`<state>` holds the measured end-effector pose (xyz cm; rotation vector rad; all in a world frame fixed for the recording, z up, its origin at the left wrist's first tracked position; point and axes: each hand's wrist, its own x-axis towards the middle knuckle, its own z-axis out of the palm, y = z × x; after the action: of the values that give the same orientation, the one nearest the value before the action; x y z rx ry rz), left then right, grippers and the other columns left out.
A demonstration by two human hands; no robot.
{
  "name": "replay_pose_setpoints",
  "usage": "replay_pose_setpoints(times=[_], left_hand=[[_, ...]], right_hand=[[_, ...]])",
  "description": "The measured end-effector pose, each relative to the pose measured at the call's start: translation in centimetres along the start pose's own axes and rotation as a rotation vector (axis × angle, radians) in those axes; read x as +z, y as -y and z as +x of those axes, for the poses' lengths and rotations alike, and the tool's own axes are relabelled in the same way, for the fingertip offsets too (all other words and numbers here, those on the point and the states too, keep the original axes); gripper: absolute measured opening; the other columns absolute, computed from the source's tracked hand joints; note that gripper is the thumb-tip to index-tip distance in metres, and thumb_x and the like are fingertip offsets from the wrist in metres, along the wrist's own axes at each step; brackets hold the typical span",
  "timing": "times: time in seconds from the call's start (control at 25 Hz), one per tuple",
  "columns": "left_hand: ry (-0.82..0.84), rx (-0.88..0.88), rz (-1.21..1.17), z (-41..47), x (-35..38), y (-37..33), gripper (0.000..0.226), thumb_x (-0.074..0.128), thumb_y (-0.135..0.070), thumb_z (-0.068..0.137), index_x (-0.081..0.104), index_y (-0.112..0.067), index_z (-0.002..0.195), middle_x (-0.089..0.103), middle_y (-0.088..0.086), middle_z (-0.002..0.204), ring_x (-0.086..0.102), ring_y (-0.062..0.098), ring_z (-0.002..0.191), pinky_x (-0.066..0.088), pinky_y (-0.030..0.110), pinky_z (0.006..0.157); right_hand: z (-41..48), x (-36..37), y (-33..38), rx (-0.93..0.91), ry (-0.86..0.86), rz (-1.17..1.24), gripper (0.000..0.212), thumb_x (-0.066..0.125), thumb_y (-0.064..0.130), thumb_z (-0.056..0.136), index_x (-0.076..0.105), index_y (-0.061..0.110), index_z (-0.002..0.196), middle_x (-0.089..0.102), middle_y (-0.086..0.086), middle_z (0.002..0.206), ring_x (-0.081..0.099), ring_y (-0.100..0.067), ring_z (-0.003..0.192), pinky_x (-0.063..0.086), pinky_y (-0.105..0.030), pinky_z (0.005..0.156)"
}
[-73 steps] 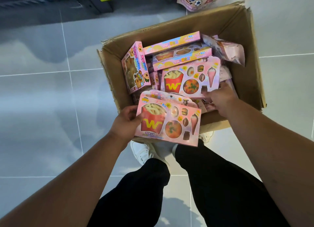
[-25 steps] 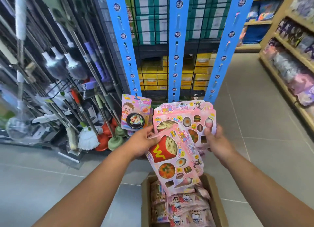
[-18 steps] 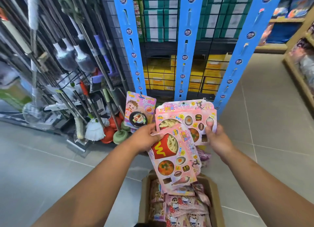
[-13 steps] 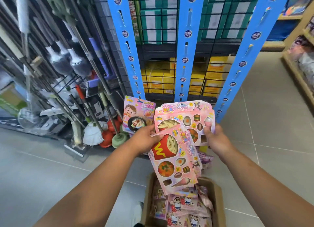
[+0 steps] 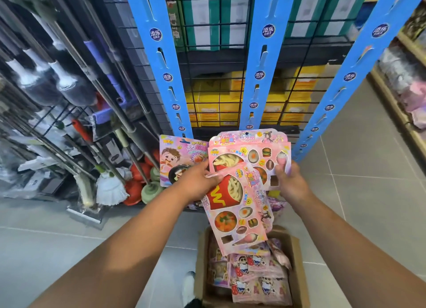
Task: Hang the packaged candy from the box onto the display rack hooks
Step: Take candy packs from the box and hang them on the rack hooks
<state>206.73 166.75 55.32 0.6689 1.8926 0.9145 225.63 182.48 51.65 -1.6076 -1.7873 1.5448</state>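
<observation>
The right hand (image 5: 291,183) gripped the upright candy pack (image 5: 251,151), hang hole on top, just below the middle blue strip (image 5: 260,77). The left hand (image 5: 196,183) pinched a tilted pack (image 5: 237,213).

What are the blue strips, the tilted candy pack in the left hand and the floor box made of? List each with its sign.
Blue strips: likely matte cardboard or thin plastic; flat, with die-cut slots.
Tilted candy pack, gripped by the left hand: glossy printed card, seemingly with clear plastic windows; candy shows through.
Box: plain brown cardboard, matte; bent raw edges.
</observation>
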Motion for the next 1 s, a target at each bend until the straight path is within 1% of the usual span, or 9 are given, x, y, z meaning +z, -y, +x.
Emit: replay_pose_setpoints(times=[0.12,0.2,0.32,0.44,0.64,0.76,0.84,0.92,1.0], left_hand=[[0.014,0.001,0.017,0.7,0.3,0.1,0.040,0.066,-0.028,0.095,0.055,-0.027,0.133,0.070,0.000,0.118,0.071,0.019,0.101,0.059,0.043,0.090],[0.013,-0.003,0.045,1.0,0.5,0.3,0.038,0.066,-0.029,0.095,0.056,-0.026,0.131,0.071,0.000,0.117,0.071,0.018,0.099,0.060,0.037,0.085],[0.014,-0.020,0.049,1.3,0.5,0.2,0.035,0.065,-0.029,0.095,0.057,-0.025,0.129,0.072,0.001,0.115,0.072,0.016,0.096,0.060,0.028,0.075],[0.006,-0.032,0.051,1.6,0.5,0.2,0.032,0.065,-0.029,0.095,0.058,-0.026,0.127,0.072,0.002,0.114,0.072,0.017,0.097,0.061,0.035,0.081],[0.015,-0.061,0.077,2.2,0.9,0.6,0.032,0.065,-0.030,0.095,0.060,-0.023,0.126,0.072,0.002,0.117,0.071,0.022,0.102,0.058,0.045,0.092],[0.006,-0.064,0.115,2.3,1.2,0.7,0.039,0.063,-0.032,0.096,0.055,-0.023,0.133,0.069,0.001,0.121,0.068,0.020,0.106,0.058,0.034,0.083],[0.003,-0.056,0.150,2.4,1.3,0.6,0.041,0.062,-0.033,0.097,0.052,-0.024,0.135,0.067,0.000,0.121,0.066,0.019,0.105,0.056,0.028,0.077],[0.004,-0.043,0.191,2.4,1.3,0.7,0.044,0.062,-0.033,0.097,0.050,-0.024,0.138,0.066,-0.001,0.123,0.065,0.021,0.111,0.054,0.031,0.083],[0.003,0.006,0.266,2.3,1.3,1.1,0.054,0.061,-0.032,0.097,0.041,-0.023,0.146,0.065,-0.001,0.119,0.062,0.019,0.110,0.052,0.029,0.083]], right_hand=[[0.5,0.2,-0.4,-0.034,-0.013,-0.007,0.040,0.033,0.059,0.098,0.038,0.025,0.117,0.061,-0.001,0.108,0.061,-0.022,0.096,0.052,-0.042,0.083],[1.0,0.3,-1.1,-0.051,-0.001,-0.006,0.053,0.033,0.071,0.091,0.042,0.026,0.117,0.067,0.001,0.108,0.067,-0.020,0.096,0.057,-0.048,0.085],[2.0,0.3,-1.7,-0.059,0.034,-0.008,0.061,0.032,0.076,0.088,0.044,0.027,0.122,0.068,0.001,0.109,0.069,-0.019,0.095,0.057,-0.051,0.085],[2.0,0.4,-1.2,-0.034,0.038,-0.030,0.055,0.031,0.067,0.095,0.043,0.023,0.126,0.067,-0.001,0.110,0.067,-0.020,0.095,0.057,-0.046,0.084],[3.1,0.6,-2.4,0.005,0.038,-0.110,0.047,0.036,0.058,0.098,0.043,0.022,0.127,0.064,-0.002,0.111,0.065,-0.026,0.101,0.055,-0.047,0.087],[3.6,0.8,-2.5,0.022,0.048,-0.152,0.041,0.038,0.046,0.102,0.040,0.017,0.132,0.061,-0.004,0.114,0.060,-0.024,0.098,0.051,-0.042,0.087],[3.7,0.9,-2.4,0.009,0.061,-0.176,0.040,0.037,0.044,0.103,0.041,0.017,0.132,0.060,-0.004,0.115,0.060,-0.022,0.095,0.048,-0.037,0.084],[4.1,1.1,-2.7,0.017,0.075,-0.194,0.038,0.040,0.040,0.102,0.042,0.016,0.131,0.060,-0.007,0.119,0.060,-0.026,0.103,0.048,-0.041,0.089],[4.1,1.2,-2.5,0.047,0.077,-0.179,0.036,0.042,0.034,0.103,0.040,0.013,0.132,0.057,-0.008,0.120,0.056,-0.027,0.106,0.045,-0.040,0.091]])
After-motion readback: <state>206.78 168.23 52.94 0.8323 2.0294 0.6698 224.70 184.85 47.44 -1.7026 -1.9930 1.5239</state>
